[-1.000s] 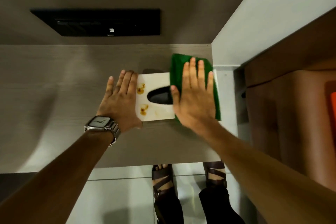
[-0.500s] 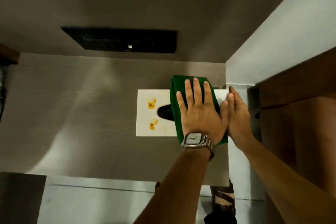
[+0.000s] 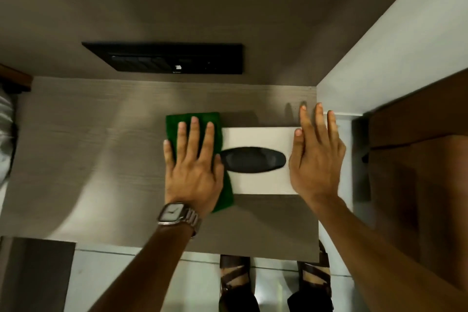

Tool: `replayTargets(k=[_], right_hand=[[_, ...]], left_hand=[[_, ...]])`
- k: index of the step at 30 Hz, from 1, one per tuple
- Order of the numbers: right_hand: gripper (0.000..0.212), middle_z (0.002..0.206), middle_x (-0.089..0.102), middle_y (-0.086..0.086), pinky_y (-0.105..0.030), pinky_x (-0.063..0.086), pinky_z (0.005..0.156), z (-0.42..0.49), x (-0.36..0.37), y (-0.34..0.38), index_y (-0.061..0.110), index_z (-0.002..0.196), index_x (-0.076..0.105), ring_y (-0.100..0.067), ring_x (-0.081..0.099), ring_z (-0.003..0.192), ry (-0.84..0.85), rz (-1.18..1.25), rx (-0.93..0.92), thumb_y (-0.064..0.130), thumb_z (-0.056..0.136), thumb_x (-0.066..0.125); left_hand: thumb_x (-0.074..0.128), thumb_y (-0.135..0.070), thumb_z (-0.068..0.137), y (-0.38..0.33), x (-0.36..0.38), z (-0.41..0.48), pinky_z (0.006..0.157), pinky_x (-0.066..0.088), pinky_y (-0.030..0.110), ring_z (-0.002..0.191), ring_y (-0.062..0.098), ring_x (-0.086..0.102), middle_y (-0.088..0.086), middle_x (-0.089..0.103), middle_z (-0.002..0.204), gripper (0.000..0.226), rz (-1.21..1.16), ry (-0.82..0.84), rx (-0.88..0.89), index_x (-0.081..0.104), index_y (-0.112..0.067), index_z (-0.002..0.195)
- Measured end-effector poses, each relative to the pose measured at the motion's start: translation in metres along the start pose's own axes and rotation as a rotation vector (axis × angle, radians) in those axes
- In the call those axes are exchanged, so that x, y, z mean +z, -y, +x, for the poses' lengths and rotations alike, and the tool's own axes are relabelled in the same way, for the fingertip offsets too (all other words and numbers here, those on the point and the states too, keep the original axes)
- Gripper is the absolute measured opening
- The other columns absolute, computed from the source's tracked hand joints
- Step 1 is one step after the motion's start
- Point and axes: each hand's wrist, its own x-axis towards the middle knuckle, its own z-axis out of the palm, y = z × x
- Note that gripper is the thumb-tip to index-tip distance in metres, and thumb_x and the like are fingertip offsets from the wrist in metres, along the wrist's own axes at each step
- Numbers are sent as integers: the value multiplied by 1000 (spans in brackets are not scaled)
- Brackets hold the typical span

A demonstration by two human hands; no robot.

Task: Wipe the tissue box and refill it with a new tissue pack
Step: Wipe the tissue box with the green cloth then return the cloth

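Tissue box (image 3: 260,182) sat on the wooden shelf (image 3: 101,159), long axis left-right. Left hand (image 3: 193,172) lay flat, fingers spread, pressing the green cloth (image 3: 177,121) over the box's left end. Right hand (image 3: 316,159) lay flat, fingers spread, bracing the right end.

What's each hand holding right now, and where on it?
Nothing is gripped. Left hand presses flat on the green cloth at the left end of the tissue box; right hand rests flat on its right end, fingers extended.
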Motion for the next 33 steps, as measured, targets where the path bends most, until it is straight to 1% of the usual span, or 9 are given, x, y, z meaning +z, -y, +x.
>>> replayTargets(k=[3,6,9,11,15,18,21,27,33], right_hand=[[53,164,24,-2,-40,16,115,0,4,-3,28,155,27,-26,12,154,31,-42,-81,46,106,18],[53,162,30,-2,-35,16,109,2,6,-3,26,151,36,-26,14,153,32,-44,-58,46,106,18],[53,162,30,0,-36,14,111,1,4,-3,27,152,33,-25,14,153,48,-50,-43,47,105,17],[54,163,28,1,-37,13,112,1,5,-3,28,154,30,-25,13,153,57,-53,-39,48,105,16],[56,161,33,-2,-44,21,113,2,7,0,25,151,36,-27,18,152,49,-50,-28,49,105,14],[53,160,36,-2,-49,30,111,2,5,-1,26,148,41,-28,21,151,34,-36,-11,47,106,17],[55,161,33,0,-49,28,112,3,4,-1,26,151,37,-27,19,152,47,-20,-8,48,105,15],[62,162,31,-1,-47,24,115,4,4,2,24,152,35,-27,18,152,55,-15,20,52,102,9],[62,162,31,-1,-48,25,115,2,0,3,22,153,34,-27,19,152,65,3,28,51,103,10]], left_hand=[[29,-46,95,-17,3,7,120,5,55,151,31,-1,12,7,164,69,15,-28,-29,12,-17,156],[33,-44,94,-47,12,8,120,5,52,151,30,4,14,11,163,71,58,-8,214,15,-12,155],[31,-42,95,-13,4,-6,121,11,51,151,25,6,10,12,163,68,73,66,361,17,-12,155],[28,-42,96,12,-1,-9,121,9,49,151,24,6,10,13,163,67,90,63,325,16,-12,155],[28,-43,97,-26,3,15,121,0,48,151,28,5,14,13,163,69,43,-37,-14,15,-8,155],[31,-42,97,-47,12,3,121,6,51,151,29,6,14,12,163,68,52,-6,176,15,-9,154],[29,-43,97,-6,5,-17,120,15,51,151,25,8,10,13,163,66,69,55,334,17,-13,155],[27,-46,97,-25,3,25,121,2,49,151,29,4,14,11,163,70,40,-36,6,13,-9,155],[21,-46,99,24,-4,-17,121,11,47,151,26,10,10,12,163,66,117,87,398,17,-10,154]])
